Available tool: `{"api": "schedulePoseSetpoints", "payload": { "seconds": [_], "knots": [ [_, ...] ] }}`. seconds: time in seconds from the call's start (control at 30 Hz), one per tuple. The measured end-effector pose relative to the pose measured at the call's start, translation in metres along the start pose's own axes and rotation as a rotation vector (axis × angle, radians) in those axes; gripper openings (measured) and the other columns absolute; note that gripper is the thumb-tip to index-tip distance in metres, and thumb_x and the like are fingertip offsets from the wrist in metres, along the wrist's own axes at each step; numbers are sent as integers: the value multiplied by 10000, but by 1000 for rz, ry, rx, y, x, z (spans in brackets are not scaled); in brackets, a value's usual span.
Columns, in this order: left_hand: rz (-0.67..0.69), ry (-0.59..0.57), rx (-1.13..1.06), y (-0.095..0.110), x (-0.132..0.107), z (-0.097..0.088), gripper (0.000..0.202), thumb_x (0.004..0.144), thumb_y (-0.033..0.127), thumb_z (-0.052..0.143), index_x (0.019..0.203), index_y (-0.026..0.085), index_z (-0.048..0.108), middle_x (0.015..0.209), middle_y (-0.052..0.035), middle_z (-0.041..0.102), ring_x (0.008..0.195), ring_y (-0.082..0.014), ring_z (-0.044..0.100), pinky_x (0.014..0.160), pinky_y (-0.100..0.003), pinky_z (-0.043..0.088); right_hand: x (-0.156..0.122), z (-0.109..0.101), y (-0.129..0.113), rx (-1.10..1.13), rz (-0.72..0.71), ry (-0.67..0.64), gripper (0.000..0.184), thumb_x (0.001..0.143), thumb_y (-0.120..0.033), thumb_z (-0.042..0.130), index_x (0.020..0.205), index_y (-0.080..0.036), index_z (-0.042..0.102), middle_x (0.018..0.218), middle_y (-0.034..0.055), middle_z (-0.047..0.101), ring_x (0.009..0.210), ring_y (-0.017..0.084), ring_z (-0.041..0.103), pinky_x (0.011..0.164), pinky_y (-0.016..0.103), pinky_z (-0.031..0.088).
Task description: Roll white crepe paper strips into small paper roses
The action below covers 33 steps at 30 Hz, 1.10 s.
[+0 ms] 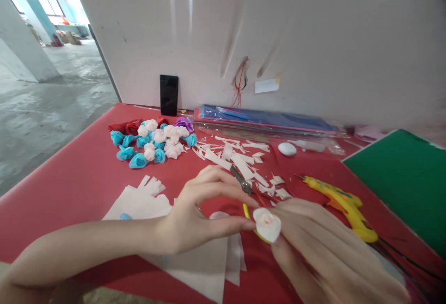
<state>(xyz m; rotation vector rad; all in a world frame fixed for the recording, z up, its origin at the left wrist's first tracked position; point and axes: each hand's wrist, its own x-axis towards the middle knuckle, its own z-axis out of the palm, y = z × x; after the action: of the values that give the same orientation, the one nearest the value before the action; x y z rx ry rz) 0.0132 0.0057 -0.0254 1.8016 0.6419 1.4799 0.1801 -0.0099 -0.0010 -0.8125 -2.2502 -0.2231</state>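
A small white paper rose [266,225] with a faint pink centre is held between both hands near the front of the table. My right hand [324,248] grips it from the right, its thumb below and its fingers stretched along the far side. At the rose's left edge, the thumb and index finger of my left hand [205,206] pinch close around it. A thin curved yellow strip [246,211] shows between those fingertips and under the petals; what it belongs to is hidden. Beneath my left hand lie sheets of white paper [205,267].
Blue, white, red and purple paper roses [138,160] lie in a cluster at left. White paper scraps [242,164] surround red-handled pliers [244,183]. A yellow glue gun [351,206] and green board [400,178] are at right. A phone [169,95] leans against the back panel.
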Motion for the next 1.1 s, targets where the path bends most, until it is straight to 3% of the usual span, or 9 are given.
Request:
{"api": "schedulePoseSetpoints", "payload": {
  "seconds": [0.17,0.43,0.6,0.77,1.1],
  "knots": [
    [-9,13,17,0,1,-1,117,712,212,656,772,116,626,737,-35,544,745,-128,509,735,-274,428,6,3,-1,352,239,-107,199,818,-122,455,688,-255,524,531,-53,599,488,109,598,442,161,487],
    [-186,7,-50,6,1,0,62,686,151,659,721,126,613,737,-36,557,766,-150,514,753,-312,425,9,6,2,611,451,-203,252,802,-143,471,637,-274,610,548,-76,609,505,81,604,492,115,486],
    [-142,38,-34,6,1,0,73,673,127,661,679,132,588,698,-20,560,720,-130,503,728,-288,421,6,7,-2,642,435,-187,272,783,-99,474,745,-311,639,608,-81,631,531,77,609,515,116,492],
    [-100,52,21,3,1,1,82,676,123,648,687,133,568,700,-18,557,713,-125,506,733,-285,416,0,10,-2,521,405,-168,142,739,-128,561,711,-259,607,584,-62,624,603,108,632,530,127,503],
    [-73,-50,132,3,0,1,133,692,179,632,765,140,529,773,-47,561,760,-155,520,764,-323,418,-2,13,-2,431,312,-188,196,765,-101,475,626,-217,548,525,-30,563,470,125,569,470,205,501]
  ]
}}
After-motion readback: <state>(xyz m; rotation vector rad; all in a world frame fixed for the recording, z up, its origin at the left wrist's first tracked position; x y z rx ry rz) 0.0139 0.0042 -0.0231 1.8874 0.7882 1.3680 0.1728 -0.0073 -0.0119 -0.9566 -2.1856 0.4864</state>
